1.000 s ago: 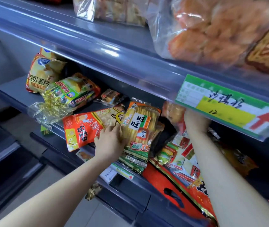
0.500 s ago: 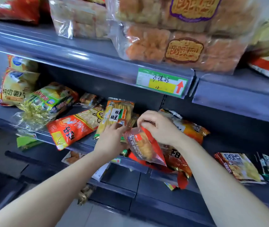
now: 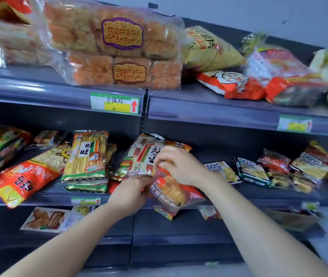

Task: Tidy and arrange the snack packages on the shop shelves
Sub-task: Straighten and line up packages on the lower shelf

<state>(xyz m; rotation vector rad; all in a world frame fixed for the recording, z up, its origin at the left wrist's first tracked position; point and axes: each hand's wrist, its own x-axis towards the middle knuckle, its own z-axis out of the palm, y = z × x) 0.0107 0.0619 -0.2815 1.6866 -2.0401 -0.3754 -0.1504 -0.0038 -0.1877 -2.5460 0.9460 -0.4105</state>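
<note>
My right hand (image 3: 180,166) pinches the top edge of a clear red-bean bun packet (image 3: 174,193) in front of the middle shelf (image 3: 45,195). My left hand (image 3: 130,193) grips the packet's left side from below. Behind the hands leans a white and red rice cracker pack (image 3: 142,154). To its left stands an orange and green cracker pack (image 3: 88,154), and a red and yellow bag (image 3: 25,174) lies flat further left.
Two big clear bags of orange pastry blocks (image 3: 117,50) are stacked on the top shelf (image 3: 209,112), with tumbled red and yellow bags (image 3: 231,82) to the right. Small snack bags (image 3: 253,170) lie scattered on the middle shelf's right half. More packets (image 3: 47,217) sit on the lower shelf.
My right hand drew the red-bean packet out from the shelf's depth to the front. My left hand left the orange and green pack and took hold of the packet. The view rose and pulled back.
</note>
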